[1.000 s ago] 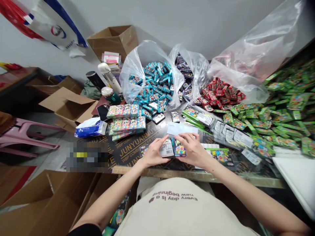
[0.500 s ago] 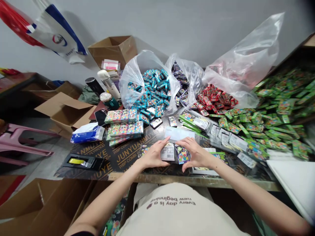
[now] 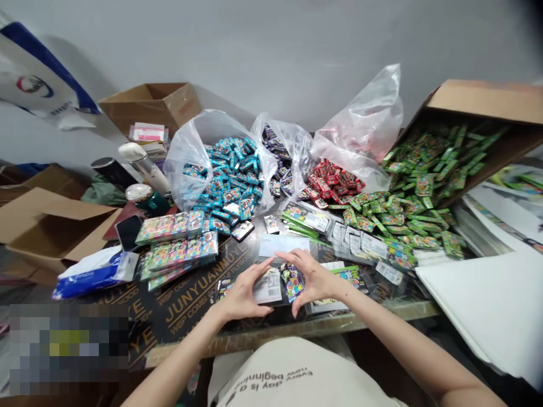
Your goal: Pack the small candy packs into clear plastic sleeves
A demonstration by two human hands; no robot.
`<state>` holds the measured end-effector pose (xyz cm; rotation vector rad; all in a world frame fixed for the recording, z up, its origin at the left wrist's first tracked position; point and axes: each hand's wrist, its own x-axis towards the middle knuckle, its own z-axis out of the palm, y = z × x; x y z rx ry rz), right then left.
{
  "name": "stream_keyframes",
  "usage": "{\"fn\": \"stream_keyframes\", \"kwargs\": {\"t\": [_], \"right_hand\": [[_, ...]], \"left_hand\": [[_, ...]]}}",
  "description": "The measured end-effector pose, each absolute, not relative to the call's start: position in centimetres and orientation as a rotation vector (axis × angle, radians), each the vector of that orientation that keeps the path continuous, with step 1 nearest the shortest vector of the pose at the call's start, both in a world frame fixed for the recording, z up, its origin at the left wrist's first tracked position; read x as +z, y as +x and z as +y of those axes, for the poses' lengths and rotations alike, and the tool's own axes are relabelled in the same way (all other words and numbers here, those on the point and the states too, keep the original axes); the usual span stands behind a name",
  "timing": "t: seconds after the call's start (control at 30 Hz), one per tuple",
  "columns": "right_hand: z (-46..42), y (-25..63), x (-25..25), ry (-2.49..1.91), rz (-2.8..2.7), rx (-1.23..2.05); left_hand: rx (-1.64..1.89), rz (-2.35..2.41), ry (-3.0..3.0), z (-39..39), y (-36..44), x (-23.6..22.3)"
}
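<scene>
My left hand [image 3: 246, 291] curves around a flat plastic packet with a white barcode label [image 3: 268, 287], thumb at its near edge and fingers at the far edge. Thumb and fingers of my right hand [image 3: 316, 278] are bent around a small purple box with colourful print [image 3: 292, 282], right beside the label. Both hands rest low over the table near its front edge. Just beyond them lies a pale blue-white card [image 3: 282, 245]. A green printed packet [image 3: 350, 276] lies partly behind my right wrist, and a dark printed packet [image 3: 223, 288] shows left of my left hand.
Clear bags with blue boxes [image 3: 233, 169], purple boxes [image 3: 275, 144] and red boxes [image 3: 333, 181] stand at the back. Green boxes [image 3: 424, 186] spill from a tilted carton [image 3: 487, 102]. Wrapped packs [image 3: 178, 249] are stacked left, near bottles [image 3: 146, 169]. White sheets [image 3: 487, 305] lie right.
The view has swung to the right, so the table's things sit further left and the green boxes' carton shows more. Both hands keep nearly the same pose around the packet and purple box.
</scene>
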<state>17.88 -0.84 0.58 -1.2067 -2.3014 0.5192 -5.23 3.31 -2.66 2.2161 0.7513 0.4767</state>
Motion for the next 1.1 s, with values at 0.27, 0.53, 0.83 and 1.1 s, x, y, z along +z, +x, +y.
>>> {"fn": "stream_keyframes", "kwargs": {"t": [0.27, 0.53, 0.83, 1.1], "right_hand": [[-1.2, 16.9, -1.2, -1.223, -2.347, 0.272], [-0.7, 18.4, -1.9, -1.142, -2.209, 0.657], [-0.7, 20.2, -1.7, -1.111, -2.02, 0.903], [-1.3, 20.3, -0.8, -1.317, -1.882, 0.712]], "left_hand": [[0.552, 0.825, 2.21, 3.3, -4.8, -3.7], [0.489, 0.833, 2.101, 3.4, -3.6, -3.9], [0.433, 0.796, 2.019, 4.6, -4.0, -3.3], [0.416, 0.844, 1.962, 4.9, -5.2, -3.0]]}}
